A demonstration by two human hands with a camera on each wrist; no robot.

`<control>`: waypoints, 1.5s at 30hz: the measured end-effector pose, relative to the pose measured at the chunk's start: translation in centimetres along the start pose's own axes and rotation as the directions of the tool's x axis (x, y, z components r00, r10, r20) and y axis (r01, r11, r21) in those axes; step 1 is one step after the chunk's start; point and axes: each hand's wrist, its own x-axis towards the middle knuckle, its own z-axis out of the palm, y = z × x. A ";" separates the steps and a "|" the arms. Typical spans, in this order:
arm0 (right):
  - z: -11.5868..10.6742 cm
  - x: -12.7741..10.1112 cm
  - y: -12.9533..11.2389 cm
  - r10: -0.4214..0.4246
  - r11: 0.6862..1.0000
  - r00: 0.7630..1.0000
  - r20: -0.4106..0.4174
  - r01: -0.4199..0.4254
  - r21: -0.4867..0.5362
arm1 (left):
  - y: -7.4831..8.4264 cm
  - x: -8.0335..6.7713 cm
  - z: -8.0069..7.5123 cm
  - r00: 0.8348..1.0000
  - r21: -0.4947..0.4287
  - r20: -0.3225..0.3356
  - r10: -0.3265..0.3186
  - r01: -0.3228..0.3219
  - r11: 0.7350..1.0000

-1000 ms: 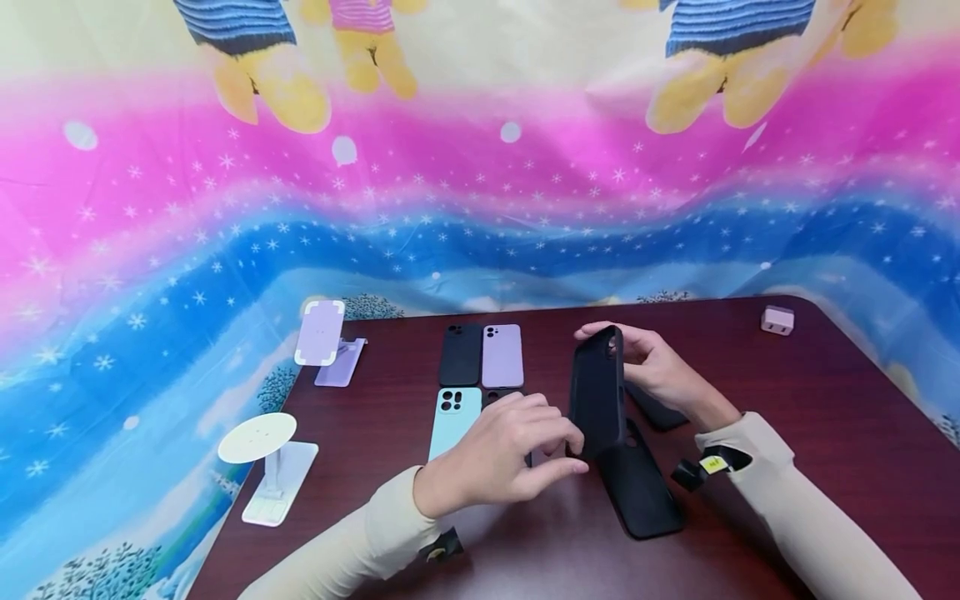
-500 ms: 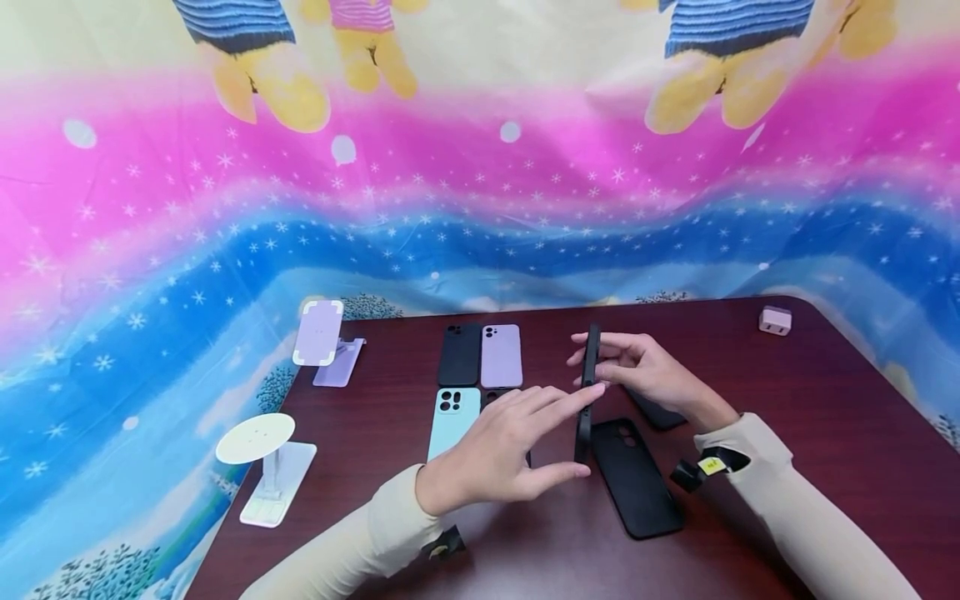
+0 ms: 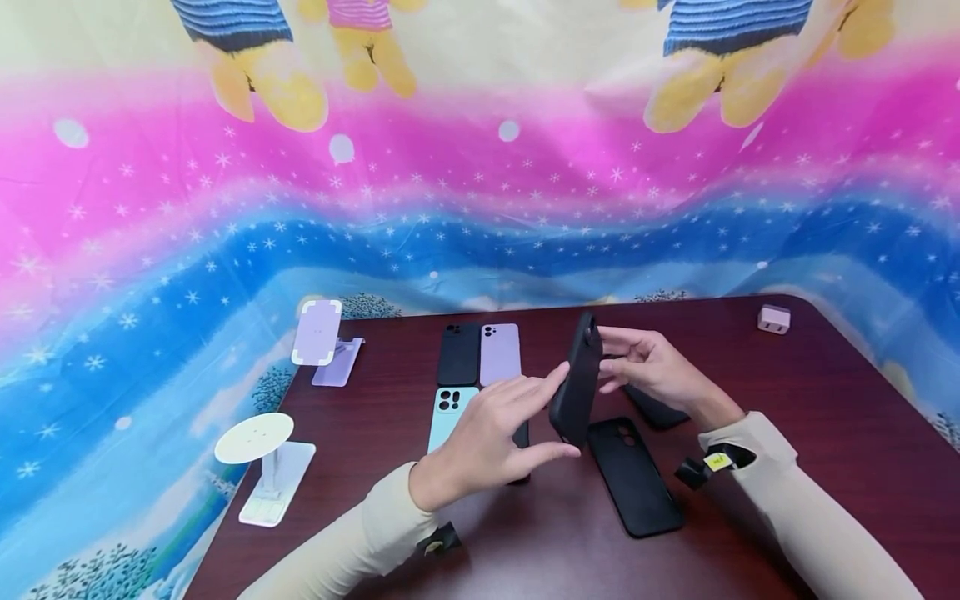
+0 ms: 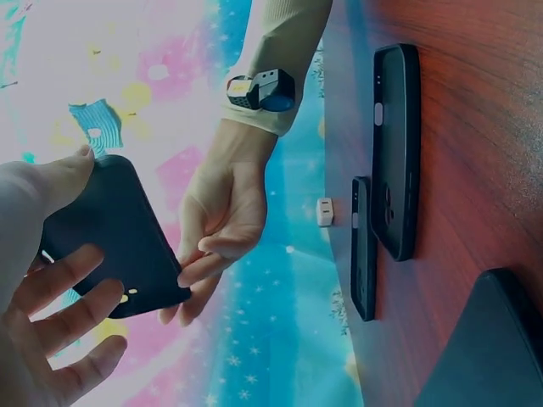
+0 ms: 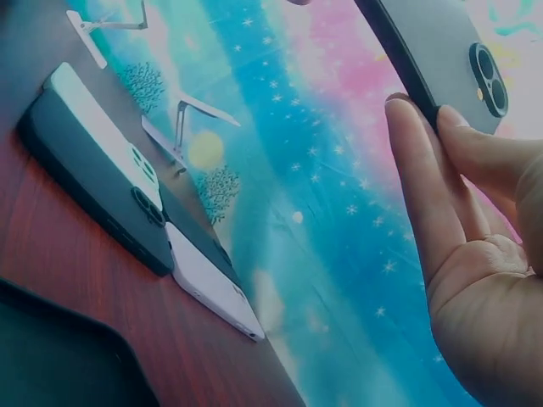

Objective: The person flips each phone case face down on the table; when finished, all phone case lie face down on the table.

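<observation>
A black phone case (image 3: 576,383) is held up on edge above the table, its camera cutout at the upper end. My right hand (image 3: 656,371) pinches its right upper edge between thumb and fingers, also visible in the right wrist view. My left hand (image 3: 487,429) is on the other side, fingers fairly straight and spread; its index fingertip touches the left edge and its thumb is by the lower end. In the left wrist view the held case (image 4: 110,237) shows between thumb and fingers. Below lies another black phone case (image 3: 636,479), with a further dark case (image 3: 656,407) behind it.
Left of centre lie a dark case (image 3: 459,357), a lilac case (image 3: 500,354), a mint case (image 3: 452,417) and a partly hidden black one (image 5: 93,182). Two stands, lilac (image 3: 318,333) and white (image 3: 273,475), stand at left. A white plug (image 3: 774,319) sits far right.
The held case has turned from its hollow inner side, through edge-on, to showing its outer back. My left fingers have straightened and moved slightly left. The right hand keeps its pinch.
</observation>
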 end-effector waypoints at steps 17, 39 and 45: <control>-1.4 0.6 -1.0 -0.048 0.999 0.994 -0.102 0.050 0.013 | -0.7 -0.2 0.2 0.989 -0.088 -0.025 -0.148 0.145 0.986; -4.1 3.1 0.7 0.257 0.877 0.935 -0.245 -0.332 -0.347 | -3.0 -0.5 3.7 0.902 0.235 0.192 -0.386 0.339 0.911; -5.6 5.4 2.1 0.389 0.826 0.878 -0.279 -0.466 -0.317 | -5.3 0.3 5.5 0.854 0.348 0.280 -0.438 0.335 0.875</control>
